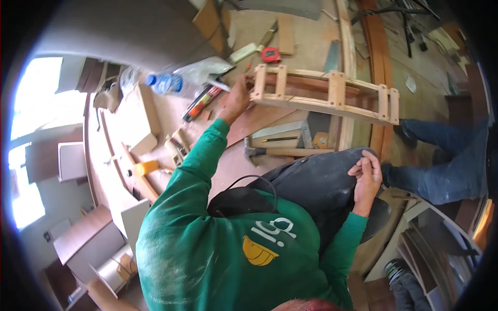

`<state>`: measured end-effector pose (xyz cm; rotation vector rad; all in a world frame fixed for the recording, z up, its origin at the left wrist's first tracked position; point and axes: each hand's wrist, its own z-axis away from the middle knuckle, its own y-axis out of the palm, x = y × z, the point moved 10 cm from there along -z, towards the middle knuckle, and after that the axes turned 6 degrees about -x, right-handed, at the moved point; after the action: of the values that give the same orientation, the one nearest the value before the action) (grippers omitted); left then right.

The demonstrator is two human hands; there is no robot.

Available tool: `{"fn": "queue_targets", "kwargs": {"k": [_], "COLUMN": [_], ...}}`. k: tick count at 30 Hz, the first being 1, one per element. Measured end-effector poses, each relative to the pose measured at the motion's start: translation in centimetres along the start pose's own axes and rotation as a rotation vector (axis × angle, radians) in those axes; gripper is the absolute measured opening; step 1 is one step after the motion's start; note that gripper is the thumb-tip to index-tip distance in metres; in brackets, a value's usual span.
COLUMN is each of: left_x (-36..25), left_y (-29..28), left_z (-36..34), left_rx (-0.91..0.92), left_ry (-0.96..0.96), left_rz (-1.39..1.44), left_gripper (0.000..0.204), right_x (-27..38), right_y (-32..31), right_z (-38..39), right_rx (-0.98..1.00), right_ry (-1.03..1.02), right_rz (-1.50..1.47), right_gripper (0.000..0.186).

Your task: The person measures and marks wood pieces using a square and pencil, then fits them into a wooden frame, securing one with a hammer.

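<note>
My left hand (237, 99) grips the left end of a ladder-like wooden frame (336, 89). This frame has two long pale rails joined by several short crosspieces with dark round spots at their ends. It is held out ahead of me and stretches to the right, its far end near another person's leg. My right hand (367, 179) lies by my bent knee, its fingers loosely bent and apart, with nothing visible in them. Below the frame lie a hammer (293, 152), a metal square (280, 129) and a pencil (279, 139).
A red tape measure (270, 54), a sealant tube (201, 103) and a plastic bottle (165, 83) lie beyond my left hand. A pale wooden box (139, 119) stands at left. Another person's jeans-clad legs (430, 179) are at right. Long boards (377, 67) run away from me.
</note>
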<state>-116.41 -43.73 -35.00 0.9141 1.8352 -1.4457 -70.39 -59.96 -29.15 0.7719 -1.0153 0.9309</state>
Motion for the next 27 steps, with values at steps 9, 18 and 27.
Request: {"fn": "queue_targets", "kwargs": {"k": [9,18,27], "left_x": [-2.3,-10.7,1.3], "left_y": [-4.6,-1.2,11.0], "left_z": [6.2,-14.2,-24.8], "left_rx": [-0.049,-0.025,0.225], "left_ry": [-0.177,0.081,-0.14], "left_rz": [0.128,-0.07,-0.754], "left_gripper": [0.029,0.065,0.086], "right_x": [-0.7,-0.4,-0.8], "right_y": [-1.3,-1.3,-0.6], "right_z": [1.0,-0.1,0.6], "right_rx": [0.024,-0.012,-0.064], "right_ry": [-0.025,-0.02,-0.007], "right_rz": [-0.038,-0.119,-0.186], "right_gripper": [0.033,0.03,0.027]}}
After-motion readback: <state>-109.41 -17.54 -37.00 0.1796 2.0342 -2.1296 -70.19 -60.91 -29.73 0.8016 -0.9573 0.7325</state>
